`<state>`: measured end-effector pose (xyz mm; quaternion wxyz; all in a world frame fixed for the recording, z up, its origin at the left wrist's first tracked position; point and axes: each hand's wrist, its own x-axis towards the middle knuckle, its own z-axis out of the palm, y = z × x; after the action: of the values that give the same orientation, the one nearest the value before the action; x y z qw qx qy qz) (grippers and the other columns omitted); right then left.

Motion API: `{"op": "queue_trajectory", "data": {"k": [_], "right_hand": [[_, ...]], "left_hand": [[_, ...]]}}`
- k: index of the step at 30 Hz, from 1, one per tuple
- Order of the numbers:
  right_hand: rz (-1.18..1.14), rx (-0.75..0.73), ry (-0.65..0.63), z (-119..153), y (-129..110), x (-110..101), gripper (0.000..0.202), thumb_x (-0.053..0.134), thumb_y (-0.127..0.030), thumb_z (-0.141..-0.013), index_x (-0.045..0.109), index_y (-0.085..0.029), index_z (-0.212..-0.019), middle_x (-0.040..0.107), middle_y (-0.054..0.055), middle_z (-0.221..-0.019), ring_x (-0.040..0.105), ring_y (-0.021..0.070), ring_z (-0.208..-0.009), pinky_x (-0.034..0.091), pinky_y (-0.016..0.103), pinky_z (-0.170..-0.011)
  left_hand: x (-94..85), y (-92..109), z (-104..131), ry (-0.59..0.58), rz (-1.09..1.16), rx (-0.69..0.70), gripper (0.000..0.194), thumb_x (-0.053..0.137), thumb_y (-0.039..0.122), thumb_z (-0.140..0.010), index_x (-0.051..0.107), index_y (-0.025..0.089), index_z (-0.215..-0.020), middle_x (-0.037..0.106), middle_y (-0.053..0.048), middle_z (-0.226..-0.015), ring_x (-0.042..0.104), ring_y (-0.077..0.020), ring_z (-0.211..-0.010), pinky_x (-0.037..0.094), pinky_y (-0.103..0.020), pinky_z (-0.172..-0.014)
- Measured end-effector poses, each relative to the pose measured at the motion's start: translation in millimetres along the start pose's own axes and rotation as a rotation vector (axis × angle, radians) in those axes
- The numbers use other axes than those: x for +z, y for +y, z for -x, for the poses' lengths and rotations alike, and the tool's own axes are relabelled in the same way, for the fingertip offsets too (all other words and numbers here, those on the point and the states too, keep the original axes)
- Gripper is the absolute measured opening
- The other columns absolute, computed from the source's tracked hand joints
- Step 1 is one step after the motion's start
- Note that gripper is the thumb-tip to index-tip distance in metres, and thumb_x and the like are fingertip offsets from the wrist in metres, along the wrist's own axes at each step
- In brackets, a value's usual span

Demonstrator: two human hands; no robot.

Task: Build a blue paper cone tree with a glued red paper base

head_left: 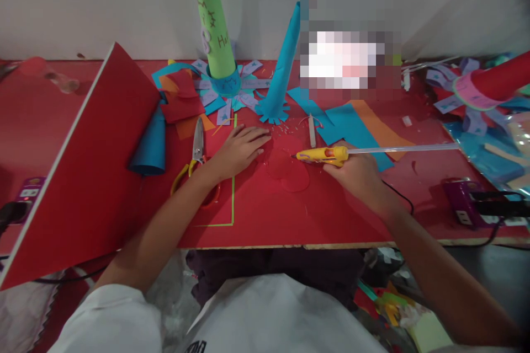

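Your right grip (356,176) is closed on the handle of the yellow hot-glue gun (321,155); clear glue stick (403,149) trails out the gun's right end. Left grip (243,150) is palm-down left of the gun's nozzle, fingers slightly apart, nothing visible in it. Rounded red paper cutout (295,176) lies flat, just left of the gun and on your side of it. Fringed blue paper cone (282,77) stands beyond the gun, off to its left; scissors (198,140) well left of it. My read: gun is light, rigid plastic, likely tail-heavy with that long stick, so hold the handle, fingers clear of the nozzle. Cutout should be thin, creases easily; pin it by an edge.
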<state>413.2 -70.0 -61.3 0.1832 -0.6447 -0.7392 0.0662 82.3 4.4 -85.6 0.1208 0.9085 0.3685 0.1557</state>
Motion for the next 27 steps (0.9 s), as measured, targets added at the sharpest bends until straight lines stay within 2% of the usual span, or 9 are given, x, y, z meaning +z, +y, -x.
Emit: {"op": "queue_trajectory", "data": {"k": [4,11,16,23,27], "right_hand": [[0.058,-0.033,0.002,5,3,0,0.021,0.063,-0.034,-0.084,0.071,-0.023,-0.099,0.079,0.011,-0.093,0.071,0.0305,-0.076,0.041,0.037,-0.065],[0.093,-0.063,-0.005,11,3,-6,0.010,0.063,-0.029,-0.082,0.068,-0.024,-0.089,0.075,0.011,-0.083,0.069,0.0284,-0.073,0.035,0.036,-0.061],[0.083,-0.058,-0.005,16,1,-9,0.014,0.060,-0.031,-0.081,0.068,-0.024,-0.091,0.074,0.009,-0.080,0.068,0.0279,-0.072,0.034,0.035,-0.060],[0.069,-0.074,-0.027,23,0,-9,0.008,0.060,-0.028,-0.082,0.063,-0.026,-0.088,0.071,0.008,-0.077,0.068,0.0278,-0.074,0.035,0.035,-0.060],[0.070,-0.102,-0.026,25,-1,-9,0.005,0.060,-0.027,-0.082,0.057,-0.026,-0.086,0.072,0.008,-0.083,0.068,0.0265,-0.073,0.036,0.035,-0.062]], "left_hand": [[1.1,-1,0,-0.001,-0.012,-0.001,0.043,0.043,0.028,-0.110,0.060,0.025,-0.149,0.058,-0.008,-0.158,0.051,-0.0280,-0.148,0.028,-0.058,-0.129],[3.7,-3,0,-0.008,-0.018,-0.002,0.046,0.045,0.024,-0.108,0.058,0.027,-0.151,0.057,-0.008,-0.160,0.050,-0.0278,-0.148,0.028,-0.058,-0.130],[5.2,-5,0,-0.010,-0.030,0.007,0.044,0.043,0.025,-0.109,0.057,0.026,-0.151,0.056,-0.007,-0.161,0.050,-0.0273,-0.149,0.027,-0.058,-0.130],[4.4,-4,-1,-0.024,-0.036,-0.001,0.045,0.044,0.027,-0.109,0.057,0.027,-0.152,0.055,-0.007,-0.161,0.049,-0.0279,-0.150,0.028,-0.058,-0.130],[3.9,-3,-1,-0.014,-0.029,-0.004,0.045,0.044,0.027,-0.109,0.057,0.028,-0.152,0.056,-0.008,-0.161,0.050,-0.0280,-0.149,0.028,-0.059,-0.130]]}}
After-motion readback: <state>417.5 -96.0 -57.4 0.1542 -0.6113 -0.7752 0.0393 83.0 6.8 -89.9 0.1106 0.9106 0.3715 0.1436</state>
